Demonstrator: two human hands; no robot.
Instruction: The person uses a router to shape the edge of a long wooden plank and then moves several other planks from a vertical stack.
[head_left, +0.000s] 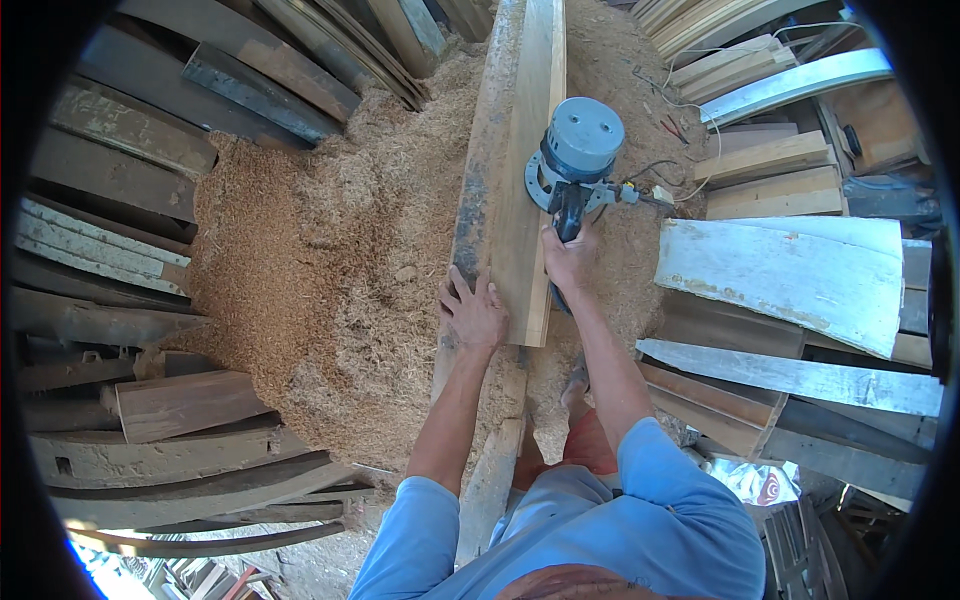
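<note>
My right hand [570, 255] is wrapped round the black handle of a router [586, 135] with a round grey-blue motor housing. Its round metal base rests at the upper right part of a light brown wooden plank [522, 260]. The bit is hidden under the housing. My left hand [475, 312] lies near the plank's close end with fingers spread, across its left edge. Beneath the plank runs a longer, weathered beam [478, 190], stained dark along its top.
Wood shavings [330, 250] heap on the left. Old planks [120, 180] line the left side. On the right lie a white-painted board [790, 275] and stacked timber [780, 165]. A pale power cord [697, 170] and pliers [676, 130] lie on the ground beyond the router.
</note>
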